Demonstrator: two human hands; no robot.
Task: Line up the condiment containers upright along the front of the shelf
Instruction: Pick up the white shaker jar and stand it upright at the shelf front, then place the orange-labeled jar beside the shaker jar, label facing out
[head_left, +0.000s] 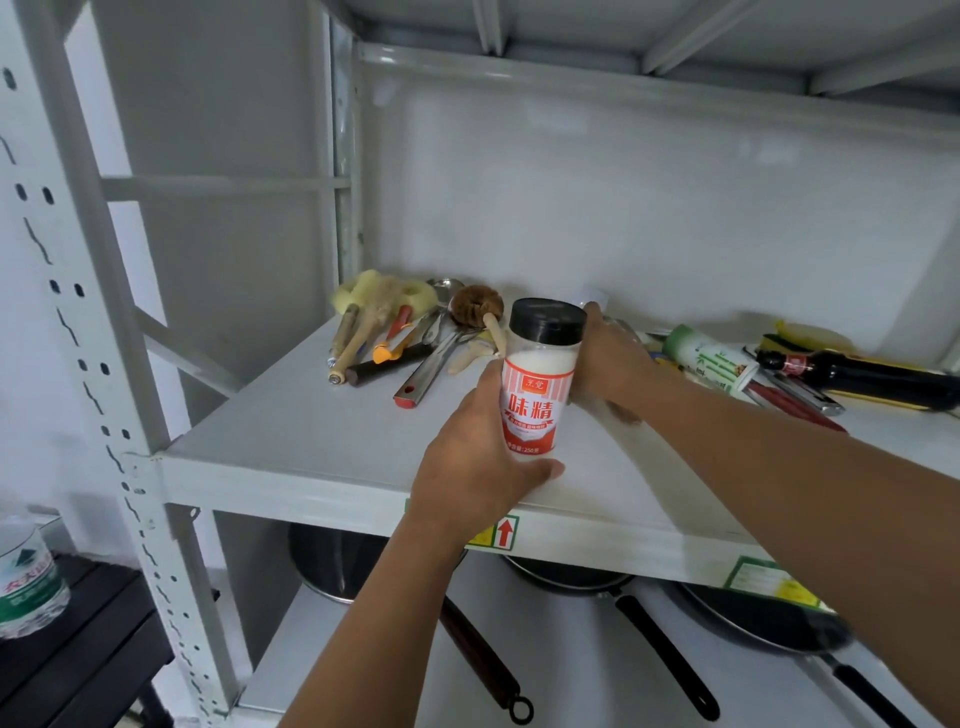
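Now, step in hand: I am standing the first container upright near the front edge of the white metal shelf (291, 441).
Left hand (470, 462): my fingers curl around the lower body of the clear plastic seasoning jar with black cap and red-and-white label (540, 379), thumb across its base; whether it touches the shelf I cannot tell.
Right hand (608, 358): just behind the jar, reaching back; its fingers seem closed on something pale, but I cannot tell what.
Other containers: beyond my right hand a white bottle with green label (711, 358) and a dark glass sauce bottle with red neck band (862, 376) lie on their sides.
Utensils: a heap of brushes and metal tools (405, 332) lies beyond my left hand.
Next move, I judge: release the jar squarely, then fetch each lying bottle and set it beside.
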